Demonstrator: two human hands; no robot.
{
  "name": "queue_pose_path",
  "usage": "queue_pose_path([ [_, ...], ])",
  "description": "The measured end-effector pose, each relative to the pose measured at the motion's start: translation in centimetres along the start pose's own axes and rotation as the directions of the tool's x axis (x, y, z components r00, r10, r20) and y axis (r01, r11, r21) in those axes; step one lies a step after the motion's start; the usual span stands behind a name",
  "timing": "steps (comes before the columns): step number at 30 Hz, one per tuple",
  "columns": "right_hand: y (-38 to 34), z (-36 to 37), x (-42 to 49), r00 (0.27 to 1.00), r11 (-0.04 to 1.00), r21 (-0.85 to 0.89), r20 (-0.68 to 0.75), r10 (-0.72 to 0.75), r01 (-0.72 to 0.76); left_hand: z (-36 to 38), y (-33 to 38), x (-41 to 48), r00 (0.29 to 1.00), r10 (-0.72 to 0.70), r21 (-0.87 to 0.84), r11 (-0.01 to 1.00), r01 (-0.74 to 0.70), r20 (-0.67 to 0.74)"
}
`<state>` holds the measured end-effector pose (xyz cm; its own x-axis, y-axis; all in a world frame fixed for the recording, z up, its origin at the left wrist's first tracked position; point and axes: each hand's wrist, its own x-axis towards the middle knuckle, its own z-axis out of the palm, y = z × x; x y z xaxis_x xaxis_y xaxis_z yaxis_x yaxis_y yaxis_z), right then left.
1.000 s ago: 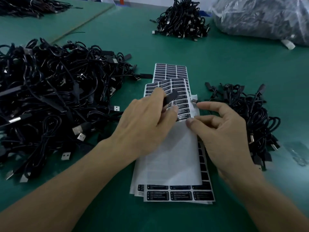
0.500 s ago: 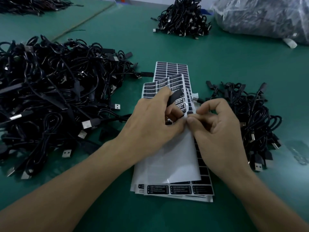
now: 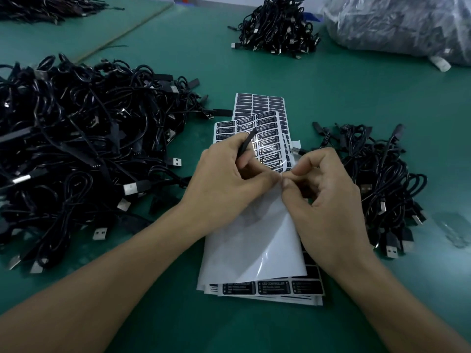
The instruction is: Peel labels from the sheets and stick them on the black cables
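- Black cables: the biggest heap (image 3: 76, 154) lies tangled along the left edge of the green worktop (image 3: 331, 98), silver USB plugs poking out of it; a smaller heap (image 3: 377, 179) lies toward the right edge, and a third (image 3: 277, 29) sits near the far edge
- Stack of label sheets (image 3: 270, 291) in the middle of the worktop, between the left and right heaps: white backing carrying rows of black labels (image 3: 270, 149) printed "LED CONTROLLER" in white
- Top sheet (image 3: 254, 245) is bowed upward; its near part is bare glossy backing, and labels remain on its far part
- Clear plastic bag (image 3: 397, 24) stuffed with dark cables fills the far right corner
- The hands and forearms hide the middle of the stack
- Left hand (image 3: 229, 182), fingers curled, pinches a thin black strip (image 3: 246, 146) that sticks up over the labels; cable or label, I cannot tell
- Right hand (image 3: 331, 200), fingers curled, pinches the top sheet's right edge with thumb and forefinger, its tips touching the left hand's fingertips just below the last labels
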<state>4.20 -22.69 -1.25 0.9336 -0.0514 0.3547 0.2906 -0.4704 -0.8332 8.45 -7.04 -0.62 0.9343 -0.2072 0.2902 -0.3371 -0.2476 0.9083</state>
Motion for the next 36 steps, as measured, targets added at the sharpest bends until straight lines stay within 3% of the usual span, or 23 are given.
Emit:
queue_pose_path([
  [7,-0.4,0.0,-0.1,1.000,0.999,-0.042,-0.028,-0.008,0.007,0.1,-0.3,0.2,0.999,-0.012,0.019,1.000,0.013,-0.041],
  [13,-0.2,-0.1,-0.3,0.998,0.965,-0.263,0.059,0.000,0.016,0.2,-0.4,0.2,0.982,0.002,0.034,0.999,0.004,-0.186],
  [17,-0.4,0.2,-0.2,0.998,0.928,-0.366,0.028,-0.058,0.064,0.5,-0.3,-0.2,0.987,0.039,0.095,0.995,-0.024,-0.158],
  [25,-0.9,1.1,0.3,0.989,0.917,-0.388,-0.062,-0.132,0.098,1.1,0.3,-0.5,0.966,0.071,0.212,0.977,-0.017,-0.248],
  [36,-0.7,0.9,0.4,0.991,0.941,-0.323,-0.053,-0.125,0.101,1.2,1.0,-0.8,0.963,0.109,0.251,0.967,-0.045,-0.247],
])
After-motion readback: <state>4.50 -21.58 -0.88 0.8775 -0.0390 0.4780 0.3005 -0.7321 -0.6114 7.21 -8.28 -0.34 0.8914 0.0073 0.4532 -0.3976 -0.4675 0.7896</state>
